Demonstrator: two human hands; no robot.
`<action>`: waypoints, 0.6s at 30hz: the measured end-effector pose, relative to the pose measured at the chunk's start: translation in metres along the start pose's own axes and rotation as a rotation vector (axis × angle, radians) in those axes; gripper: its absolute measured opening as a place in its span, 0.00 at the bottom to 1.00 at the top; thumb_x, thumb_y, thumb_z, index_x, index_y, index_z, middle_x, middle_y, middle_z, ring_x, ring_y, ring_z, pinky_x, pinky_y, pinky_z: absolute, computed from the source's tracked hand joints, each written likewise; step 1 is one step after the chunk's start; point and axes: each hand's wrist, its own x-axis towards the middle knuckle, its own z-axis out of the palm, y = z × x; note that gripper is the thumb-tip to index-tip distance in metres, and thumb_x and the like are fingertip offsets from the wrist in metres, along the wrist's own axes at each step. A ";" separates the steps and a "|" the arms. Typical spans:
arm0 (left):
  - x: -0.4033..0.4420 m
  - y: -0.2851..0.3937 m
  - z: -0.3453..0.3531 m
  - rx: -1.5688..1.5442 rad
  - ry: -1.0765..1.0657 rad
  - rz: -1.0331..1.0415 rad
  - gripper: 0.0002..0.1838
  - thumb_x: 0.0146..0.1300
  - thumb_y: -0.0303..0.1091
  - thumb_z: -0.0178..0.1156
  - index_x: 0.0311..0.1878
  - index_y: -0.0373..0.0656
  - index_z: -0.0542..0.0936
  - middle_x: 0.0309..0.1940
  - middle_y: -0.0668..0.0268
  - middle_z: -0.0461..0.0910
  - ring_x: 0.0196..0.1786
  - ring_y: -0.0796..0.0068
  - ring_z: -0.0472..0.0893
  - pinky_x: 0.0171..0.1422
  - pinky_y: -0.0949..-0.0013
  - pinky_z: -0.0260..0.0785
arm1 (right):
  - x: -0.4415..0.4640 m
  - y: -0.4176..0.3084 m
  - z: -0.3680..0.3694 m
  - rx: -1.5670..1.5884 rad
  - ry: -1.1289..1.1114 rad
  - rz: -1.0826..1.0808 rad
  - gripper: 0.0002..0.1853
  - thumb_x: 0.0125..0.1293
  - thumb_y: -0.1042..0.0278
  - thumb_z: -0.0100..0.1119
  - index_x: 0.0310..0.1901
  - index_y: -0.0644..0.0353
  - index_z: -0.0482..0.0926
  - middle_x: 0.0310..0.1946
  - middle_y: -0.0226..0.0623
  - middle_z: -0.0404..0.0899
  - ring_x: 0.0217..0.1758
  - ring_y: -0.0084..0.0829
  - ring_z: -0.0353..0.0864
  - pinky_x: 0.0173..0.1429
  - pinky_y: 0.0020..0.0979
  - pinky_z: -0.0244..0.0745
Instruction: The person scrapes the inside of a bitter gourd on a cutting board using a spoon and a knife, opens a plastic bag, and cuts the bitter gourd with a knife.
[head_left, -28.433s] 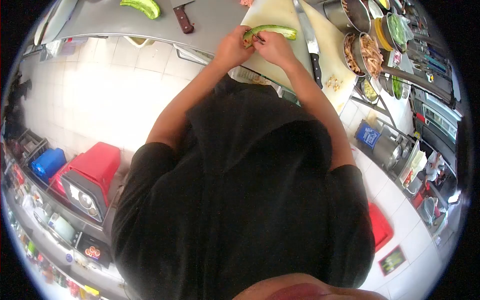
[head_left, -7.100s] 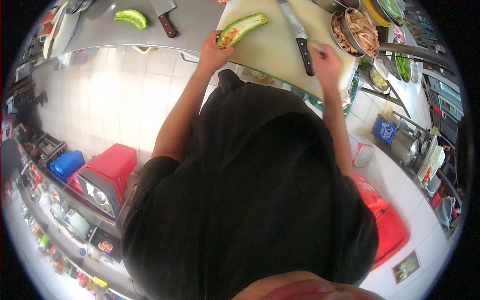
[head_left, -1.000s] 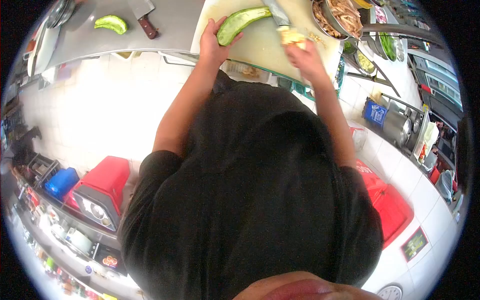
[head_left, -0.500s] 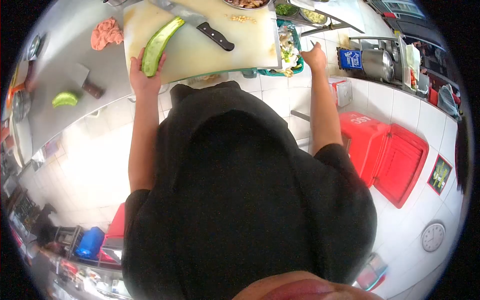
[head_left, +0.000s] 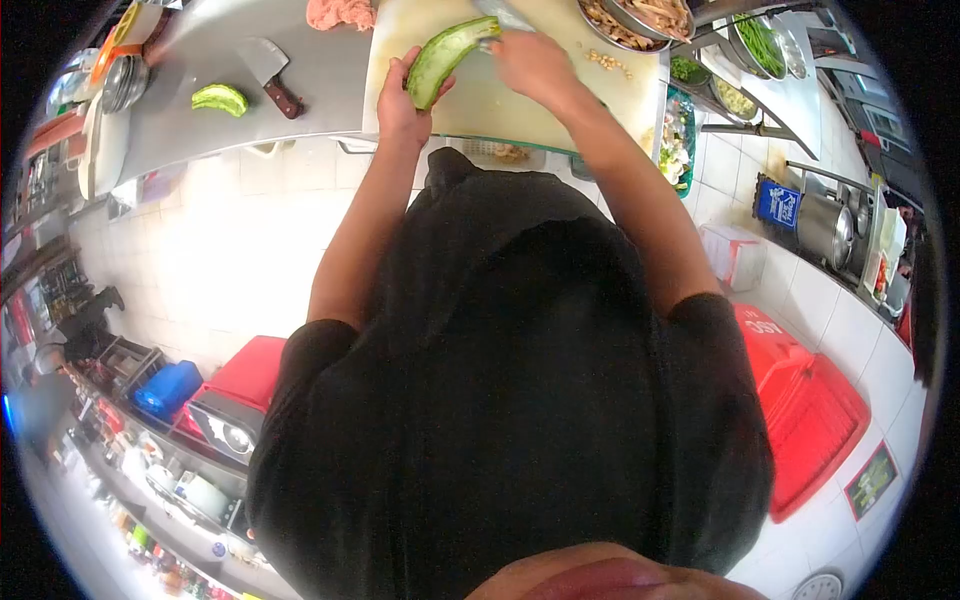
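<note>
My left hand [head_left: 402, 98] is closed round the lower end of a halved bitter gourd [head_left: 447, 58], its hollowed pale side facing up, held over the cutting board [head_left: 480, 118]. Beside its far end is my right hand [head_left: 537, 67], smeared by motion. It grips a spoon-like metal utensil [head_left: 487, 44], whose tip reaches the gourd; most of it is hidden by the fingers. Behind that hand lies a large knife [head_left: 508, 16], its handle mostly covered by my hand and forearm. Another bitter gourd piece [head_left: 220, 98] rests on the steel counter [head_left: 180, 130].
A cleaver [head_left: 272, 77] lies left of the board, below a crumpled pink cloth [head_left: 340, 13]. Small pale bits [head_left: 605, 62] sit on the board near a metal bowl [head_left: 597, 30] of brown strips. A green basket [head_left: 680, 120] of scraps hangs at the board's right.
My right hand has come from above the scrap basket to the gourd. The view has shifted, so the counter appears farther right. The left hand keeps its hold.
</note>
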 end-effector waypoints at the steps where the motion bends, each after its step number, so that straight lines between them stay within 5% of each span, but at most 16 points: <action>1: 0.000 0.000 0.001 0.002 -0.003 0.007 0.29 0.78 0.47 0.35 0.70 0.32 0.62 0.63 0.53 0.70 0.63 0.54 0.73 0.66 0.47 0.71 | 0.015 -0.018 -0.004 -0.047 -0.141 0.048 0.14 0.63 0.64 0.51 0.40 0.63 0.83 0.38 0.53 0.83 0.43 0.51 0.84 0.47 0.47 0.79; 6: 0.006 -0.004 0.002 0.025 0.085 0.067 0.28 0.78 0.48 0.38 0.64 0.31 0.69 0.56 0.54 0.76 0.55 0.59 0.79 0.56 0.53 0.78 | 0.031 -0.060 0.011 -0.196 -0.192 -0.122 0.14 0.58 0.67 0.53 0.39 0.63 0.86 0.42 0.52 0.84 0.45 0.47 0.86 0.49 0.44 0.80; 10: 0.008 -0.012 -0.014 0.033 0.177 0.042 0.29 0.77 0.48 0.39 0.61 0.31 0.74 0.53 0.55 0.78 0.49 0.62 0.79 0.51 0.62 0.74 | 0.014 -0.072 0.037 -0.230 -0.228 -0.172 0.13 0.60 0.61 0.58 0.38 0.61 0.85 0.37 0.51 0.85 0.44 0.47 0.85 0.48 0.45 0.80; 18: 0.006 -0.012 -0.016 0.026 0.251 0.034 0.24 0.75 0.44 0.46 0.52 0.30 0.80 0.44 0.55 0.81 0.44 0.66 0.80 0.50 0.65 0.75 | -0.006 -0.074 0.039 -0.099 -0.250 -0.171 0.13 0.57 0.65 0.56 0.37 0.63 0.85 0.39 0.51 0.84 0.44 0.49 0.84 0.49 0.46 0.78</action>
